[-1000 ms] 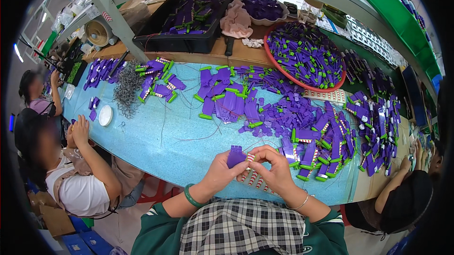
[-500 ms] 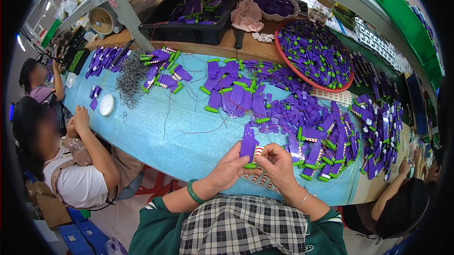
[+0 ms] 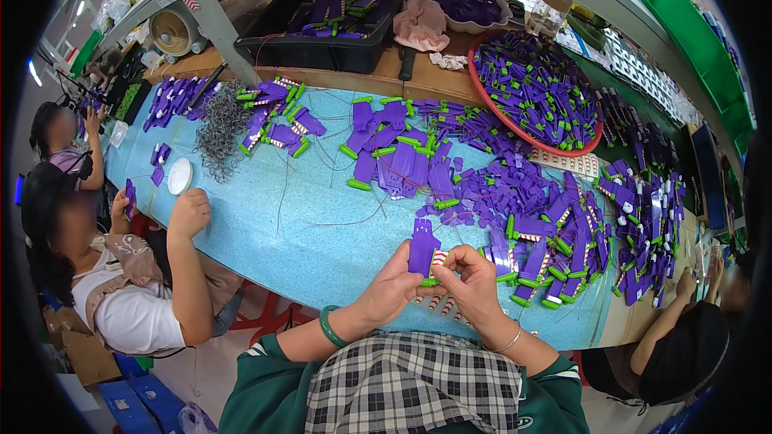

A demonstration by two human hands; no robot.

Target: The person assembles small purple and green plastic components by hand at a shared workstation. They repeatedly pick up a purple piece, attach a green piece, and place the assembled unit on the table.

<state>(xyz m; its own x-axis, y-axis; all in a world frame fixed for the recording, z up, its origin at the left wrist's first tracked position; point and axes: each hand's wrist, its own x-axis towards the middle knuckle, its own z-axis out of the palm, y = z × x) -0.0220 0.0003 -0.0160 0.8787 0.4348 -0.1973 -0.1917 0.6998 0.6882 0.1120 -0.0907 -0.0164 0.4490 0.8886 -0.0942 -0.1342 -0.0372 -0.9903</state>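
A flat purple plastic part (image 3: 422,245) with a green end stands upright in my left hand (image 3: 386,285), gripped between thumb and fingers. At its right edge shows a red-and-white striped sticker (image 3: 439,258). My right hand (image 3: 473,279) has thumb and forefinger closed at that sticker, touching the part's lower right side; the fingertips hide the exact contact. Below both hands lies a sheet of striped stickers (image 3: 449,307), partly covered by them. Just right of my right hand is a pile of purple parts with green ends (image 3: 555,261), some bearing striped stickers.
Loose small purple pieces (image 3: 503,193) and wired purple parts (image 3: 398,168) cover the table beyond my hands. A red basket (image 3: 481,84) and a black crate (image 3: 314,56) stand behind. Co-workers sit left and right; a white lid (image 3: 180,176) and grey wire bundle (image 3: 221,132) lie leftward.
The co-worker at left has parted their hands, one now near the white lid, the other holding a purple piece. My hands and the part have barely moved.
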